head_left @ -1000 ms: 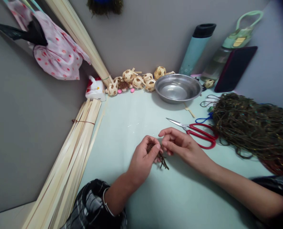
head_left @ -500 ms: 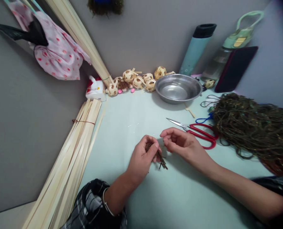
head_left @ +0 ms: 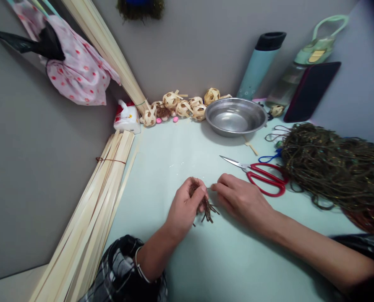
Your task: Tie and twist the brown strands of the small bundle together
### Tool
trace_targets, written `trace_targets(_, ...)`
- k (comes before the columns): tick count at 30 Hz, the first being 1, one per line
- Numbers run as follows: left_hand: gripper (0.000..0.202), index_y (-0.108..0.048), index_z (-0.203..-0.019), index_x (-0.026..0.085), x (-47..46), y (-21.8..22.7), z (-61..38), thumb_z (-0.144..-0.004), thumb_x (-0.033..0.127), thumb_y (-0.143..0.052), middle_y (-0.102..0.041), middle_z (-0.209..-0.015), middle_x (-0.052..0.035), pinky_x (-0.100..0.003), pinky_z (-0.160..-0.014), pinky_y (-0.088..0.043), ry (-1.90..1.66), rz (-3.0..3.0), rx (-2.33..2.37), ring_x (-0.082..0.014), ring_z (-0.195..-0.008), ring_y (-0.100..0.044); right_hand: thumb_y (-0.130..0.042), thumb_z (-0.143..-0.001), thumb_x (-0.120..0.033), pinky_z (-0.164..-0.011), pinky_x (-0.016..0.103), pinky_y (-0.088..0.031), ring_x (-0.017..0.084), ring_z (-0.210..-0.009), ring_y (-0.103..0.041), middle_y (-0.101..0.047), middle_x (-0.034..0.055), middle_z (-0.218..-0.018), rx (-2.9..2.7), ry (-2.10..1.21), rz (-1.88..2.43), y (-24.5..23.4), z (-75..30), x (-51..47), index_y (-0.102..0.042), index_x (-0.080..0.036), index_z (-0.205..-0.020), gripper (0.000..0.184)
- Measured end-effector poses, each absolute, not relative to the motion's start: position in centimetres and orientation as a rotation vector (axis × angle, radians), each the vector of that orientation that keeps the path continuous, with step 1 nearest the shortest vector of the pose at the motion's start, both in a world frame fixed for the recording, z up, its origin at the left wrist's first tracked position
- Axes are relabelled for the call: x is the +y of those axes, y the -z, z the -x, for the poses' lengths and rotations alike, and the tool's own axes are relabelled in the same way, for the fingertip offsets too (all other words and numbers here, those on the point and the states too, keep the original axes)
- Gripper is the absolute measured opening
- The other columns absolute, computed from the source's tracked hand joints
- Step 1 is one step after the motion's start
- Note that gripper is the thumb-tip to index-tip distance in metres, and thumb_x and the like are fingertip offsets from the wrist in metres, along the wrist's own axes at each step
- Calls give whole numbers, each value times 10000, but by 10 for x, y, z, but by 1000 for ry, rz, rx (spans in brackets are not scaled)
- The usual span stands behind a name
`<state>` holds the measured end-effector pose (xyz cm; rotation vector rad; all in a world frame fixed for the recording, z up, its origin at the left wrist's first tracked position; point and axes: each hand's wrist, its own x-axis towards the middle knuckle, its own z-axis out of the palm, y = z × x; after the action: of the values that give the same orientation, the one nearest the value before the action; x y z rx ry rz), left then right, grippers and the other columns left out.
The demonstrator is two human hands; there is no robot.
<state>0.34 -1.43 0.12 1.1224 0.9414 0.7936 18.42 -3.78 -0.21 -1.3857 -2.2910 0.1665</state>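
Note:
My left hand (head_left: 184,206) is closed around a small bundle of short brown cords (head_left: 205,206), whose cut ends stick out below the fist onto the pale green table (head_left: 224,260). My right hand (head_left: 241,199) lies knuckles up just right of it, its fingertips pinched together close to the top of the bundle; what they pinch is too small to name. Red-handled scissors (head_left: 262,176) lie right behind my right hand.
A big heap of dark cord (head_left: 334,167) fills the right side. A steel bowl (head_left: 235,115), woven bamboo balls (head_left: 180,107), a teal flask (head_left: 260,63) and a dark phone (head_left: 311,90) stand at the back. Bamboo strips (head_left: 92,209) lie along the left edge.
My right hand has turned palm down and dropped lower toward the table. My left hand with the bundle has shifted slightly, and the cord ends now splay on the table.

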Motion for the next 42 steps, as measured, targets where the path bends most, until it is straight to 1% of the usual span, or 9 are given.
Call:
trace_targets(6, 224, -496, -863, 174, -14, -1, -4, -914, 387, -545, -544, -753, 24, -220, -553, -401, -782, -1121, 924, -53, -536, -471, -431, -1010, -361, -694, 271, -444, 150, -763, -560, -603, 38, -844, -1737, -1008, 1407, -16, -182, -35, -600, -186, -1003, 243)
trace_targets(12, 230, -481, -841, 176, -16, -2, -6, -907, 384, -551, -555, -708, 21, -216, -528, -384, -743, -1139, 849, -58, -527, -460, -466, -993, -456, -607, 247, -446, 120, -638, -536, -581, 7, -730, -1406, -1543, 1189, -21, -176, -35, -540, -176, -991, 289)
trace_targets(15, 215, -481, -848, 177, -16, -2, -6, -903, 372, -551, -548, -711, 28, -219, -534, -388, -731, -1140, 865, -53, -517, -453, -539, -968, -393, -554, 225, -409, 104, -590, -491, -533, -27, -671, -1386, -1438, 1204, -17, -175, -36, -534, -188, -1004, 209)
trace_targets(20, 199, -485, -858, 180, -15, -3, -4, -914, 363, -540, -540, -740, 33, -222, -562, -403, -721, -1133, 895, -48, -521, -452, -520, -970, -217, -686, 252, -450, 128, -755, -563, -597, 16, -837, -1680, -901, 1242, -14, -178, -41, -581, -208, -1033, 88)
trace_targets(25, 199, -493, -867, 178, -15, -1, -4, -921, 365, -537, -538, -754, 31, -222, -560, -399, -734, -1113, 892, -48, -523, -448, -420, -960, -77, -665, 254, -445, 143, -780, -564, -583, 60, -890, -2033, -457, 1124, -9, -181, -42, -624, -184, -1056, 250)
trace_targets(30, 197, -499, -877, 183, -14, 2, -4, -924, 371, -535, -542, -762, 31, -223, -571, -407, -749, -1096, 899, -52, -534, -455, -424, -946, -86, -618, 272, -415, 170, -734, -550, -603, 80, -856, -2221, -46, 1216, 2, -184, -42, -645, -170, -1024, 249)
trace_targets(33, 205, -496, -870, 181, -14, 0, -3, -920, 375, -538, -546, -762, 27, -225, -574, -406, -751, -1096, 910, -55, -539, -455, -411, -963, -142, -623, 285, -420, 176, -725, -567, -617, 82, -870, -2182, -239, 1403, 3, -185, -39, -637, -173, -1097, 264)
trace_targets(38, 230, -501, -853, 176, -14, -3, -4, -905, 391, -561, -556, -757, 19, -224, -559, -391, -770, -1085, 915, -53, -532, -452, -447, -995, -348, -729, 302, -478, 186, -837, -608, -658, 81, -970, -1774, -950, 1445, -9, -184, -32, -614, -185, -1169, 291)
trace_targets(42, 241, -508, -850, 173, -14, 0, -4, -905, 399, -570, -563, -758, 17, -219, -546, -386, -797, -1069, 899, -50, -531, -455, -485, -978, -448, -665, 271, -452, 156, -739, -568, -645, 50, -831, -1602, -1393, 1292, -20, -182, -30, -633, -157, -1139, 364)
